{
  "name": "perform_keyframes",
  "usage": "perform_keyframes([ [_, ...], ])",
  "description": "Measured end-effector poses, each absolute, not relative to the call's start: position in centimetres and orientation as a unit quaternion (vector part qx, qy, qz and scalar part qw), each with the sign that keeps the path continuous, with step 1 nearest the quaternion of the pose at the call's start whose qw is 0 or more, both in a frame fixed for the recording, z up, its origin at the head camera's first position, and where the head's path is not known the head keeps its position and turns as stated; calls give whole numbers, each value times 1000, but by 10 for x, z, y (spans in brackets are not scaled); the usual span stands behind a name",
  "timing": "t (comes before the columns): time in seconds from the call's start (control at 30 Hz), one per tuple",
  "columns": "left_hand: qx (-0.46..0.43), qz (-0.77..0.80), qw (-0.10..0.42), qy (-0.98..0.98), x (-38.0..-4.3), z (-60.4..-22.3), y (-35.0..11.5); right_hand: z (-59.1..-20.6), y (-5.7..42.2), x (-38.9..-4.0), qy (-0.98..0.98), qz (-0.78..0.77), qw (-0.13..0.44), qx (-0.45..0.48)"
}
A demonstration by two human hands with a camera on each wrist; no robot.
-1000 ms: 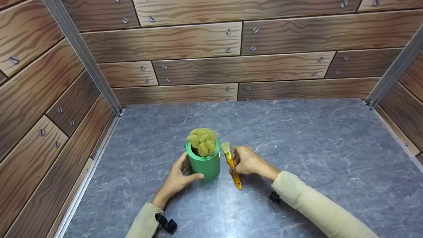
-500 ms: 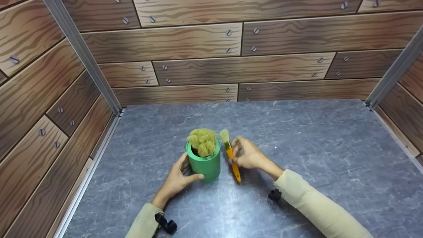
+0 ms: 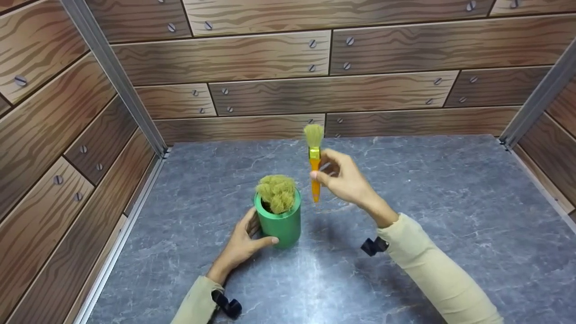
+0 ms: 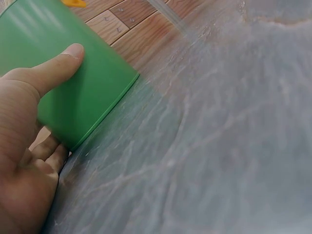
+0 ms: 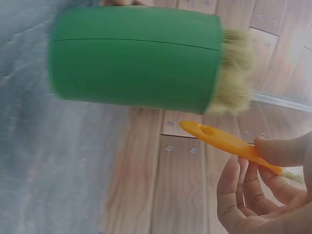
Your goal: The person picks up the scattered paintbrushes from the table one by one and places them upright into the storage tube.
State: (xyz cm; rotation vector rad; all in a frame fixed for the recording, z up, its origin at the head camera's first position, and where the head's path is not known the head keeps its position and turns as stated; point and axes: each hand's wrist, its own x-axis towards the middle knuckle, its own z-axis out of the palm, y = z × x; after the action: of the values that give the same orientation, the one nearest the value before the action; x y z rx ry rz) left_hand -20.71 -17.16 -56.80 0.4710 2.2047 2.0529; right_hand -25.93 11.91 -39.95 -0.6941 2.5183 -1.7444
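A green cylindrical container [image 3: 281,229] stands upright on the table, with several pale-bristled brushes [image 3: 276,193] poking out of its top. My left hand [image 3: 240,245] holds its left side, thumb across the front; the left wrist view shows the thumb [image 4: 63,66] lying on the green wall and the other fingers curled behind it near the base. Up in the air to the right of the container, my right hand [image 3: 348,177] pinches a paintbrush [image 3: 315,175] by its orange handle, bristles pointing up. In the right wrist view the handle's holed end [image 5: 209,130] sticks out from the fingers.
The grey marbled table [image 3: 450,202] spreads around both hands. Wood-patterned panels [image 3: 270,58] close off the back and both sides, with metal corner posts [image 3: 121,85] between them.
The right hand has lifted the paintbrush from beside the container, upward and away, turning it closer to vertical. The left hand and the container have stayed in place.
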Motion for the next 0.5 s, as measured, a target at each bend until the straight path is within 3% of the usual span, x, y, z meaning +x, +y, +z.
perform_keyframes([
  [0.5, 162, 669, 47, 724, -206, -569, -172, -361, 106, -248, 792, -559, -29, -243],
])
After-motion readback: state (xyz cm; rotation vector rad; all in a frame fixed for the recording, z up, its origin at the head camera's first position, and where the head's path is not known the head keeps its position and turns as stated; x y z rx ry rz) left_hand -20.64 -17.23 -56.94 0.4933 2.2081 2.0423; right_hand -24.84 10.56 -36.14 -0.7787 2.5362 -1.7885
